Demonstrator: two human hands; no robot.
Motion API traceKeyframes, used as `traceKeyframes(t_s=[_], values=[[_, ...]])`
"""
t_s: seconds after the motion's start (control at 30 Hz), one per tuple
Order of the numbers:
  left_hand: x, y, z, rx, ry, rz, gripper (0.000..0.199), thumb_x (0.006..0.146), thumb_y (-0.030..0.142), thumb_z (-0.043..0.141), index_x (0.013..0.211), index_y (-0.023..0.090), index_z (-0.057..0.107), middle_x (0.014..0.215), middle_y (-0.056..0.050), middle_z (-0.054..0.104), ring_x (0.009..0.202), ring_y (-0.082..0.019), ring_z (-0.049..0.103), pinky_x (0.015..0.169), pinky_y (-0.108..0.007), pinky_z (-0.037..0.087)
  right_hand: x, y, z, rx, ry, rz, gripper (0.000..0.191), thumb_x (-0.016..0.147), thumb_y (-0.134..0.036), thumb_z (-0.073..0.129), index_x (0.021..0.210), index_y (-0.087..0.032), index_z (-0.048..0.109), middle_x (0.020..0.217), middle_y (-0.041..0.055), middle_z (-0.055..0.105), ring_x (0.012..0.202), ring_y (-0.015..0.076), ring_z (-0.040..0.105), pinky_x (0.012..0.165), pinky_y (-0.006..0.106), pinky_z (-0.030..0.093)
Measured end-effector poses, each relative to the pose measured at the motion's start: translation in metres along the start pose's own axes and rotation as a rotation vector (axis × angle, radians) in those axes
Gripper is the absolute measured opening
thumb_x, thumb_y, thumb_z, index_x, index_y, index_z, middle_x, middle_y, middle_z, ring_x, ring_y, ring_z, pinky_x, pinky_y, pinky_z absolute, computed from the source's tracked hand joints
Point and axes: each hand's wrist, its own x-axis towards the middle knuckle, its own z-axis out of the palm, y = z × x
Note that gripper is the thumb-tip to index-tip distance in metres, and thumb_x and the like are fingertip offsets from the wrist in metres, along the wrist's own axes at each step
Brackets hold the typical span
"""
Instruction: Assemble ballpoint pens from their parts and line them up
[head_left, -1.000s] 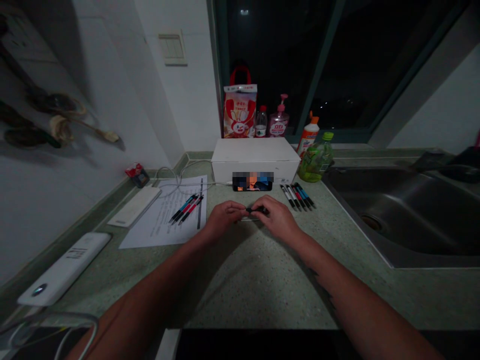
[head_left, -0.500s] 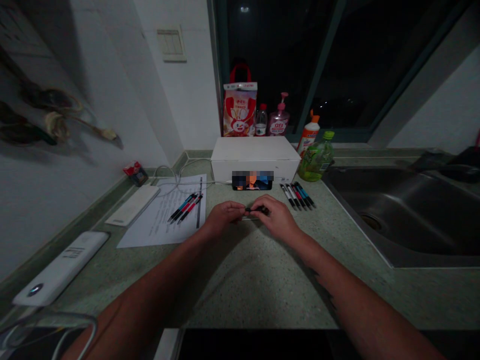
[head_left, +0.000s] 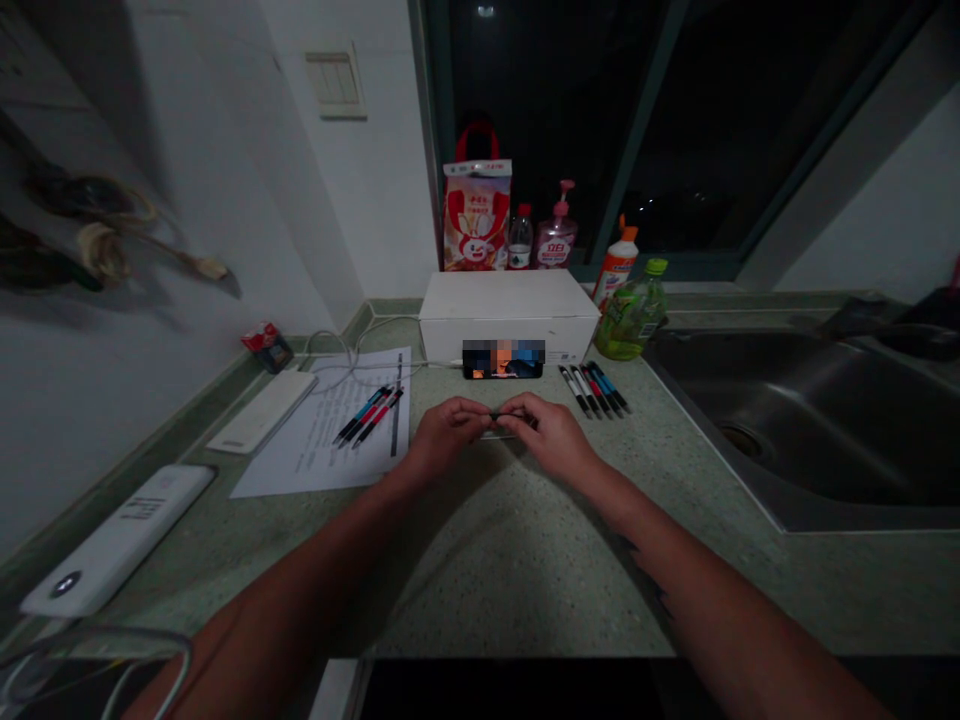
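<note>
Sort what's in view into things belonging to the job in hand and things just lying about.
Job in hand: small dark piece, held between left hand and right hand; probably the left-side pens and right-side pens.

Apparently just lying about: paper, phone, white box, green bottle, pump bottle.

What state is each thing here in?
Left hand: fingers pinched
Right hand: fingers pinched
Small dark piece: held between the hands
Phone: screen lit, sideways
White box: closed
Green-capped bottle: upright, capped
Paper: flat, printed
Pens on paper: lying side by side
Pens near sink: lying in a row
</note>
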Motion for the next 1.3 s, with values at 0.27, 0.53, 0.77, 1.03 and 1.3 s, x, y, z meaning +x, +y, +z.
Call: traceKeyframes(t_s=[0.27,0.53,0.77,1.03,1.3], values=[[0.000,-0.004,0.002,0.086,-0.031,0.075,0.018,0.077,0.033,0.084,0.087,0.021,0.074,0.085,-0.004,0.081,0.085,-0.022,0.076,0.083,-0.035,0.060,0.002,0.003,0.001,0.104,-0.067,0.084,0.027,0.106,-0.038,0.053,0.091,-0.023,0.071,0.065,-0.0018,0.068,0.062,0.0173,0.064,0.068,0.031,0.050],[0.001,-0.002,-0.001,0.065,0.027,0.058,0.016,0.077,0.029,0.083,0.087,0.019,0.074,0.080,-0.004,0.079,0.078,-0.020,0.074,0.076,-0.032,0.057,0.002,0.009,0.003,0.046,-0.041,0.074,0.014,0.096,-0.034,0.068,0.104,-0.023,0.070,0.078,-0.0004,0.071,0.069,0.0186,0.065,0.066,0.030,0.047],[0.000,-0.001,-0.001,0.080,0.021,0.062,0.021,0.076,0.035,0.086,0.088,0.021,0.075,0.084,-0.005,0.080,0.085,-0.023,0.076,0.081,-0.035,0.060,0.003,0.010,0.003,0.052,-0.051,0.065,0.021,0.094,-0.034,0.072,0.112,-0.022,0.070,0.086,0.0019,0.075,0.074,0.0197,0.069,0.071,0.032,0.050],[0.002,-0.004,-0.002,0.093,0.034,0.067,0.020,0.076,0.034,0.085,0.087,0.021,0.076,0.083,-0.004,0.081,0.081,-0.022,0.076,0.076,-0.033,0.059,0.003,0.008,-0.002,0.032,-0.065,0.038,0.020,0.098,-0.039,0.069,0.108,-0.022,0.073,0.087,0.0020,0.076,0.071,0.0183,0.067,0.069,0.031,0.050],[0.003,-0.006,-0.003,0.072,0.032,0.065,0.017,0.078,0.032,0.082,0.089,0.021,0.075,0.085,-0.006,0.082,0.084,-0.023,0.076,0.079,-0.035,0.059,0.002,0.009,0.000,-0.013,-0.048,0.030,0.017,0.096,-0.037,0.072,0.105,-0.023,0.074,0.089,0.0031,0.077,0.074,0.0191,0.068,0.071,0.032,0.050]])
